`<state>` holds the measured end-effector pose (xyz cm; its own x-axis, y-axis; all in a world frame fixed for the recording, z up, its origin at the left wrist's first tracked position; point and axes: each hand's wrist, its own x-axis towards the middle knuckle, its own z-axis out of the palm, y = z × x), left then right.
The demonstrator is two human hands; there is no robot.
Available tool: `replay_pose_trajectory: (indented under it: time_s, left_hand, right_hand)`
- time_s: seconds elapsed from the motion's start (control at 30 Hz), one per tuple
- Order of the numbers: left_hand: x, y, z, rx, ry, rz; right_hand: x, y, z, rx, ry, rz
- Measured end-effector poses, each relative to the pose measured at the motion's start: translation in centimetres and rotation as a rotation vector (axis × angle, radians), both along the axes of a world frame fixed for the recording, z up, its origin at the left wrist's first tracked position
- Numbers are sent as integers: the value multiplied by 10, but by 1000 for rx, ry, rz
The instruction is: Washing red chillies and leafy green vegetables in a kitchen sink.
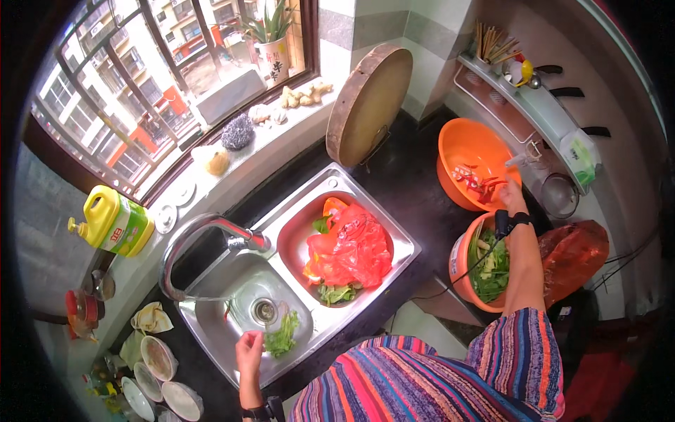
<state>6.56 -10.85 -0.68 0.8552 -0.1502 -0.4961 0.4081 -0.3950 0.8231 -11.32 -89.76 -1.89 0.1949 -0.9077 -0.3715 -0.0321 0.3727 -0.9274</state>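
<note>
My left hand (249, 351) is over the near edge of the left steel sink basin (216, 316), fingers curled; whether it pinches something is too small to tell. Beside its fingertips lies a bunch of leafy green herbs (283, 335), close to the drain (264, 312). A thin red chilli (227, 311) rests left of that drain. My right hand (511, 196) reaches over the near right rim of an orange plastic basin (464, 142). Red chilli peppers (481, 189) lie inside it, next to my fingers. Any grip there is unclear.
Red plastic bags (350, 245) and greens fill the right sink basin. The faucet (174, 248) arches over the left one. A second basin (460, 271) of green vegetables sits under my right forearm. A round wooden chopping board (377, 105) leans by the wall; covered bowls (158, 358) stand lower left.
</note>
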Motion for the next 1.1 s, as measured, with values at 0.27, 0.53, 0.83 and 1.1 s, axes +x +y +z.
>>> replay_pose_trajectory:
  time_s: [0.27,0.53,0.83,1.1]
  left_hand:
    - [1,20,-29,-499,288,385]
    - [11,60,-19,-990,301,510]
    - [23,67,-8,-793,174,436]
    - [27,72,-14,-675,164,457]
  right_hand:
    - [29,60,40,-251,-68,421]
    - [167,301,146,-221,150,1090]
    - [188,417,125,-92,166,1406]
    - [185,510,90,-113,173,1775]
